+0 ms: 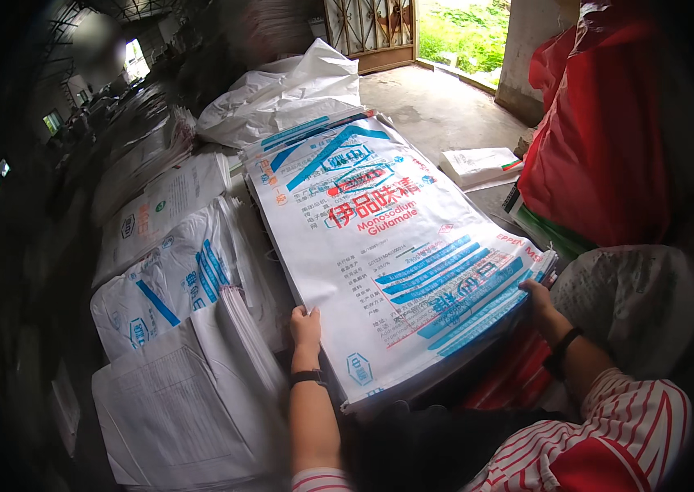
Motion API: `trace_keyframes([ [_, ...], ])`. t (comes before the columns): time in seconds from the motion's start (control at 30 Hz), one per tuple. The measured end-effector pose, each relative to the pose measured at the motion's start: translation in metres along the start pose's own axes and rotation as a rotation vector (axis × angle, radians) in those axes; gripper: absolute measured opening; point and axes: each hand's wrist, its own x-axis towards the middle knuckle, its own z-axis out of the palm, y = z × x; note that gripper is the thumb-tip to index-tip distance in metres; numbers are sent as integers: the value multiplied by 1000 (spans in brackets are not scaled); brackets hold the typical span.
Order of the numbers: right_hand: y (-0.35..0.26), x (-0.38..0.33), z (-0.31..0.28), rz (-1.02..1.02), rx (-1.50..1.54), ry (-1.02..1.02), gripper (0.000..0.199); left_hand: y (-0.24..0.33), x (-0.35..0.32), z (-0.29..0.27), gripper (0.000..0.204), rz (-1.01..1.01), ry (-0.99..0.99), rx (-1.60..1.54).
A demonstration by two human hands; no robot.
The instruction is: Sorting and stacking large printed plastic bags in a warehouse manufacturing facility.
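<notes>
In front of me lies a large white woven sack point(339, 287) with blue stripes and red and blue print, spread flat on top of a stack of similar sacks. At its near left edge my left hand point(306, 330) is closed, with the fingertips on the sack's rim. My right hand point(542, 305) is closed on the opposite edge, near the right corner; some of its fingers are hidden. Under the near edge there is a dark gap, and the stack's layered edges show at the right corner.
Stacks of folded white sacks point(171, 402) stand close on the left. A crumpled white sheet point(289, 90) lies beyond the sack. Large red bags point(609, 139) rise on the right above a greyish sack point(626, 295). A folded white sack point(478, 166) lies on the concrete floor, near an open doorway.
</notes>
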Motion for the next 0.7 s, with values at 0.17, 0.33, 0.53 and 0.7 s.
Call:
trace_keyframes([
  [0.17,10,30,-14,-16,-71,-8,42,-17,-34,-9,62,-120,-277,-489],
  [0.33,-4,35,-13,-38,-103,37,36,43,-86,-52,61,-244,-347,-494],
  [0.53,-27,-2,19,56,9,40,54,12,-107,-50,64,-131,-447,-414],
  [0.7,-43,1,8,-52,-357,146,47,-39,-97,-54,55,-35,-197,-51],
])
